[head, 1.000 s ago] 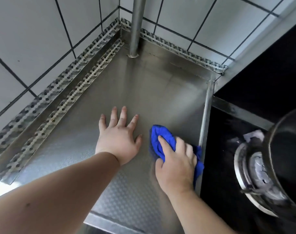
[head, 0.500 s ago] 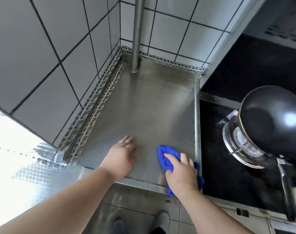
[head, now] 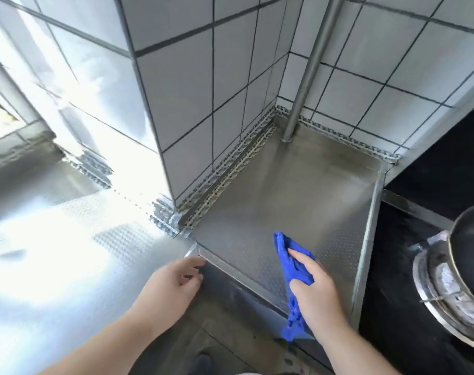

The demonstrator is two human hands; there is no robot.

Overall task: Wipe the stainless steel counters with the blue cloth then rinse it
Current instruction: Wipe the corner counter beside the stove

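White-tiled corner [head: 192, 85] backing a steel counter [head: 298, 201], pipe [head: 309, 69] rising at the far corner, wok [head: 471, 250] sitting on a burner [head: 436, 288] to the right. Reaching in from below right: right hand [head: 315, 290], palm down, fingers curled and gripping the cloth [head: 287, 255], forefinger extended on top and pressing it to the counter near the front edge. Bunching up ahead of the knuckles and trailing over the edge below the wrist, the blue fabric. Resting at the front-left corner of the counter: left hand [head: 173, 286], loosely half-open, holding nothing, fingertips touching the corner where a second, glare-washed counter [head: 68, 239] is meeting it.
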